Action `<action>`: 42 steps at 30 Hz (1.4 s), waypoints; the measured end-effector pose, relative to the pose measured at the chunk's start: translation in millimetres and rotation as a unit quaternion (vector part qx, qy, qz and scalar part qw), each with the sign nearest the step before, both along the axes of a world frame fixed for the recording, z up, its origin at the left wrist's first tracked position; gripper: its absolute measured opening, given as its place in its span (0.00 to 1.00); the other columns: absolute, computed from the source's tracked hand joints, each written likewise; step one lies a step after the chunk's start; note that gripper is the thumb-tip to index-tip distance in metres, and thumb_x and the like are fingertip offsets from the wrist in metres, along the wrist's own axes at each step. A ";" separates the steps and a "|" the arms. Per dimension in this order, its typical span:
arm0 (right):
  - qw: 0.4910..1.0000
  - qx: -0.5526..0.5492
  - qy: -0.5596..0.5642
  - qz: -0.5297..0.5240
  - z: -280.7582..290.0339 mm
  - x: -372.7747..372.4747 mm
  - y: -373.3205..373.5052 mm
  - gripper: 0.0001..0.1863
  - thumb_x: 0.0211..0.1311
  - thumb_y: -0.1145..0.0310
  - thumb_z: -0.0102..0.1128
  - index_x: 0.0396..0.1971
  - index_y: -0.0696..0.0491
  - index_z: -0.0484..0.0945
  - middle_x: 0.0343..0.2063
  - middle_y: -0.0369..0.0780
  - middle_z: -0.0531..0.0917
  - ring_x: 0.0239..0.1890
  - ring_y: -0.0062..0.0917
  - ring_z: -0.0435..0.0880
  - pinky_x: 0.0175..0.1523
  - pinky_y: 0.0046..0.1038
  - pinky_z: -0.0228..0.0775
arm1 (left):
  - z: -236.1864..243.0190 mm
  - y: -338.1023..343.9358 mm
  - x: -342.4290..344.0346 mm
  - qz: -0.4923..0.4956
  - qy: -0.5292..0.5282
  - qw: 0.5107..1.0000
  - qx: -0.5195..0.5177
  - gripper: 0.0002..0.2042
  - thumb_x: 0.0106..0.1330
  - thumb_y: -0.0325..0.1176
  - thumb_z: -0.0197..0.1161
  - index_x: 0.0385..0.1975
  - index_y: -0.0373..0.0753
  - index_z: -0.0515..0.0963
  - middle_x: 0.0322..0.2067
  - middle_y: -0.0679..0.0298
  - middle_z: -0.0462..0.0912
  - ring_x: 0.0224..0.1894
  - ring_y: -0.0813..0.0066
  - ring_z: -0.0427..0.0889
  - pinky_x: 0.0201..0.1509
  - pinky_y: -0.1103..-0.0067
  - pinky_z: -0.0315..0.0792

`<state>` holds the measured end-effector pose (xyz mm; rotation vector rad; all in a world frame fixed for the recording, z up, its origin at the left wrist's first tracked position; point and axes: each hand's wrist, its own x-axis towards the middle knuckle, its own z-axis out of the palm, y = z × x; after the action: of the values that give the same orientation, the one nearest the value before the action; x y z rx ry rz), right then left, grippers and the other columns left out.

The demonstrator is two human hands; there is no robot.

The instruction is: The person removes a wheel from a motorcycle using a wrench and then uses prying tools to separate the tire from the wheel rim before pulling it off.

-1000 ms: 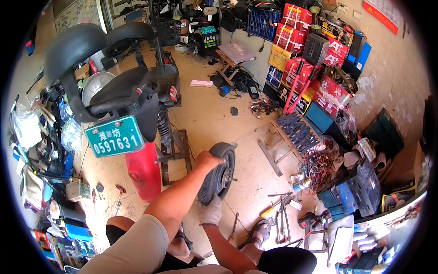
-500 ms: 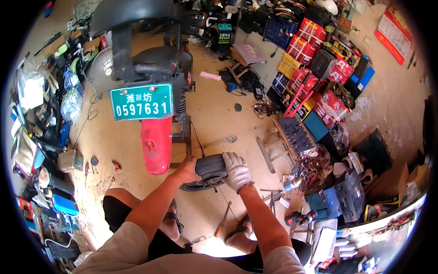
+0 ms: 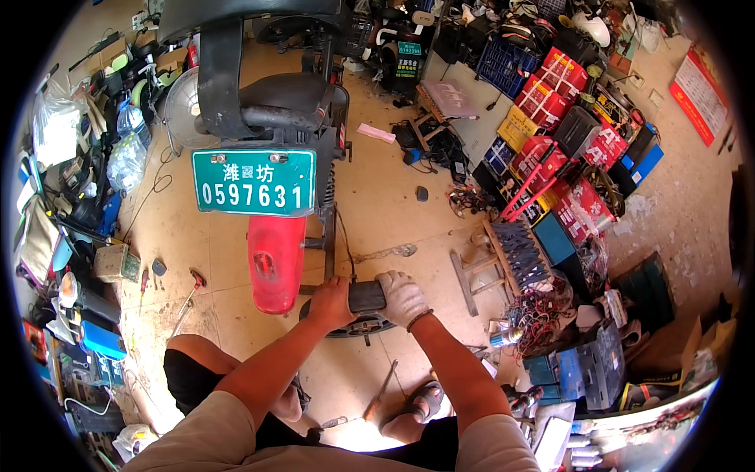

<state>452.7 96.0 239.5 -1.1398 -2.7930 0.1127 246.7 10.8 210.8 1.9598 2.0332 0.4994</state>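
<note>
Between my two hands is a small wheel with a black tyre (image 3: 366, 296); its dark spoked rim and a short axle end show on the side towards me. My bare left hand (image 3: 331, 304) grips the tyre from the left, its fingers curled over the top. On the right, my right hand (image 3: 403, 299) in a pale work glove clasps the tyre. Just beyond stands an electric scooter with a red rear mudguard (image 3: 275, 263) and a green number plate (image 3: 254, 181). The wheel is close to the scooter's rear frame; whether they touch is hidden.
A screwdriver (image 3: 381, 393) lies on the floor by my right foot. To the right are a wooden stool (image 3: 511, 256), tangled wires (image 3: 535, 315) and stacked red boxes (image 3: 562, 75). At the left, a hammer-like tool (image 3: 191, 291) lies near piled parts.
My left hand has shifted further over the top of the tyre, and the wheel has tilted slightly. Both hands keep their hold. My view has moved a little, shifting the surroundings.
</note>
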 end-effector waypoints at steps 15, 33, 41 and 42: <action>0.986 -0.123 0.114 0.024 -10.2 35.0 10.8 0.41 0.48 0.55 0.85 0.63 0.51 0.77 0.54 0.48 0.84 0.60 0.46 0.83 0.66 0.42 0.77 | -24.0 -23.5 -45.0 0.002 -0.072 0.996 0.053 0.36 0.47 0.41 0.87 0.56 0.37 0.78 0.53 0.49 0.81 0.58 0.46 0.81 0.63 0.58 0.77; 0.979 -0.167 0.118 -0.012 -18.5 23.4 -0.2 0.40 0.46 0.51 0.85 0.59 0.54 0.81 0.53 0.50 0.85 0.57 0.46 0.86 0.63 0.41 0.79 | -64.1 -64.2 -94.9 0.057 -0.099 0.991 0.073 0.42 0.45 0.41 0.88 0.61 0.38 0.74 0.54 0.47 0.82 0.59 0.46 0.83 0.61 0.59 0.80; 0.975 -0.208 0.021 -0.073 -26.2 80.1 39.1 0.43 0.45 0.51 0.86 0.62 0.53 0.79 0.58 0.50 0.84 0.62 0.46 0.83 0.67 0.42 0.76 | -10.9 -36.1 -15.3 -0.038 -0.079 0.995 0.053 0.42 0.47 0.37 0.87 0.65 0.38 0.74 0.59 0.46 0.79 0.63 0.44 0.79 0.67 0.59 0.75; 0.980 -0.184 0.041 -0.060 -18.3 83.1 38.7 0.43 0.44 0.51 0.86 0.61 0.53 0.80 0.56 0.50 0.85 0.60 0.46 0.84 0.66 0.42 0.76 | -10.0 -31.5 -1.8 -0.044 -0.059 0.995 0.060 0.43 0.47 0.37 0.87 0.66 0.38 0.73 0.60 0.46 0.78 0.64 0.44 0.78 0.68 0.59 0.74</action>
<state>535.8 134.7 221.2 -1.3406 -2.6908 0.6722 244.9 -20.6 200.8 2.0259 1.8754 0.7129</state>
